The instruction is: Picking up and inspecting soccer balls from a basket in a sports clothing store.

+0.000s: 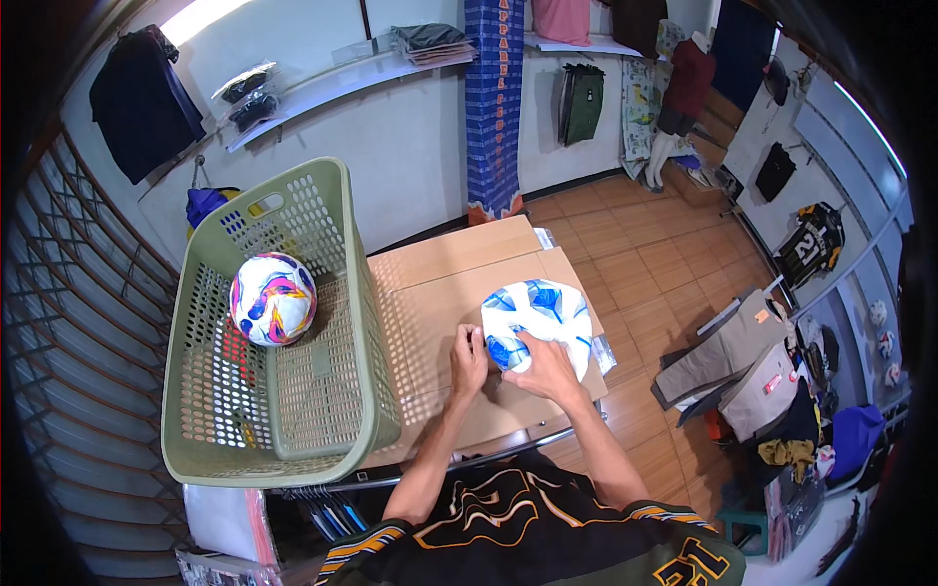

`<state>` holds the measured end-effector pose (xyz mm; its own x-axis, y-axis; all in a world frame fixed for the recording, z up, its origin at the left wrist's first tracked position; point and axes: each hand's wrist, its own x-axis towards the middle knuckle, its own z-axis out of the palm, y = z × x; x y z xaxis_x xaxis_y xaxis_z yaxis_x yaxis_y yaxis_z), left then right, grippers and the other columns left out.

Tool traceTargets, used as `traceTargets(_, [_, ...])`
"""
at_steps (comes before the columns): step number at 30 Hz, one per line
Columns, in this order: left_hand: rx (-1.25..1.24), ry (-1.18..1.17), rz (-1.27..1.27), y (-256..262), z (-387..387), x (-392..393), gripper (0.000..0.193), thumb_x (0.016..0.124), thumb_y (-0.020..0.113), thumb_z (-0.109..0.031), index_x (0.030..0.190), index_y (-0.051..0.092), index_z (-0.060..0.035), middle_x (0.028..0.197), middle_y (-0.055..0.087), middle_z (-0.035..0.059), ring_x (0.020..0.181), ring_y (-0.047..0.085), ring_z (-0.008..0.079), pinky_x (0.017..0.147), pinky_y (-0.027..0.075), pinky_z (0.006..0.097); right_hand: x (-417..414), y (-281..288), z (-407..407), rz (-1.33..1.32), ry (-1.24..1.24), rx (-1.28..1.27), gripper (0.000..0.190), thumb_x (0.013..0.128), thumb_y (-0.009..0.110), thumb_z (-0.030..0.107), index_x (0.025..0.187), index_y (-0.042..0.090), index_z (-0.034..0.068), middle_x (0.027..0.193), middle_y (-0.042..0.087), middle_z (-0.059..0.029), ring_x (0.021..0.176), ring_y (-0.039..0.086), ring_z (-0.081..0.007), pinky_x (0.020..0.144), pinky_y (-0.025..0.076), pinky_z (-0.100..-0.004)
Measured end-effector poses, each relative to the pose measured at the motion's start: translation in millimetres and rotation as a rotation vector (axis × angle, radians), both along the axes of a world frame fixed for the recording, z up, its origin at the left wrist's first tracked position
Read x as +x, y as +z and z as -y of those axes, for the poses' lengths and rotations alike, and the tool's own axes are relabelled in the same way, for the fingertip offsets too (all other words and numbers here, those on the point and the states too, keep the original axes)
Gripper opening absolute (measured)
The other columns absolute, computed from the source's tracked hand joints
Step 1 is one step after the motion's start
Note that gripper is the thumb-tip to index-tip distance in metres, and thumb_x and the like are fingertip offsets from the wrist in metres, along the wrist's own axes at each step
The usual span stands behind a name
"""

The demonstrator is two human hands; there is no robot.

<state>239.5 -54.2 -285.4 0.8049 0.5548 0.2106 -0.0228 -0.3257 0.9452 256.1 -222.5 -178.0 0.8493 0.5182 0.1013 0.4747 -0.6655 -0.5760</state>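
A white and blue ball (pixel 542 315), dented and not fully round, rests on cardboard (pixel 432 308) in front of me. My right hand (pixel 542 366) grips its near side, with the thumb and fingers pressed against the surface. Just left of the ball is my left hand (pixel 469 359), raised with its fingers curled and the fingertips close together. Whether anything small sits between those fingertips cannot be made out. On my left stands a green perforated plastic basket (pixel 366 351), and a round white ball with pink, purple and yellow patterns (pixel 273 299) lies in it.
The cardboard lies on a table with a metal rail (pixel 549 437) at its near edge. Folded trousers (pixel 722 348) and other clothes are stacked to the right. A folding metal gate (pixel 88 293) borders the left. A blue banner-covered pillar (pixel 495 110) rises behind the table.
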Motion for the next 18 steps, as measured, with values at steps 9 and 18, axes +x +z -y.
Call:
traceTargets(9, [-0.474,-0.176,0.141,-13,-7,-8,0.021,0.106,0.060,-0.013,0.119,0.061,0.0037,0.106,0.073,0.0116,0.096,0.071,0.0161,0.083,0.060,0.0286,1,0,1,-0.005,0.021,0.037,0.066,0.067,0.083,0.029,0.125,0.066,0.003,0.090,0.072,-0.0291,0.090,0.070,-0.0477,0.084,0.055,-0.0531])
traceTargets(18, [0.063,-0.052,0.150,7,-1,-7,0.016,0.106,0.049,-0.012,0.111,0.054,0.0020,0.092,0.064,0.0188,0.084,0.067,0.0322,0.076,0.051,0.0445,2,-3,0,0.015,-0.009,0.015,0.068,0.066,0.084,0.031,0.126,0.066,0.005,0.090,0.073,-0.0286,0.089,0.070,-0.0480,0.085,0.055,-0.0530])
